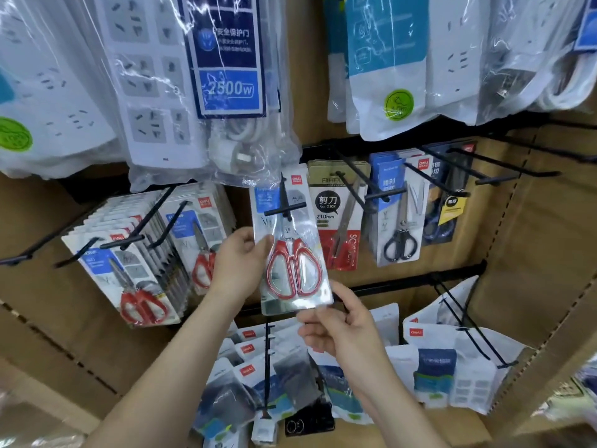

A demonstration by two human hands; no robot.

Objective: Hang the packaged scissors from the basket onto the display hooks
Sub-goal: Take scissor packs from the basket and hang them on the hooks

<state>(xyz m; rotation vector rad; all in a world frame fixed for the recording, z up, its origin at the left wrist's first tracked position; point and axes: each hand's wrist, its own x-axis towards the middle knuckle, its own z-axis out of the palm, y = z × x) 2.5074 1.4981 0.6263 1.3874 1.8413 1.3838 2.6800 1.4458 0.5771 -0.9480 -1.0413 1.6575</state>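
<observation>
Both left hand (237, 263) and right hand (339, 331) pinch scissors pack (292, 253), socket bag (206, 101) overhanging hook (287, 206)

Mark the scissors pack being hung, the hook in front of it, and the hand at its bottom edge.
Red-handled scissors pack (293, 260), head view, where the two red handles meet.
Black hook (286, 209), head view, crossbar at the stem.
Right hand (342, 331), head view, middle of the hand.

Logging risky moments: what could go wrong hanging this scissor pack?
The clear pack of red-handled scissors is only pinched at its edges by left hand and right hand; it may slip before seating on the black hook. The bagged white power strip hanging above crowds its top and could snag.
</observation>
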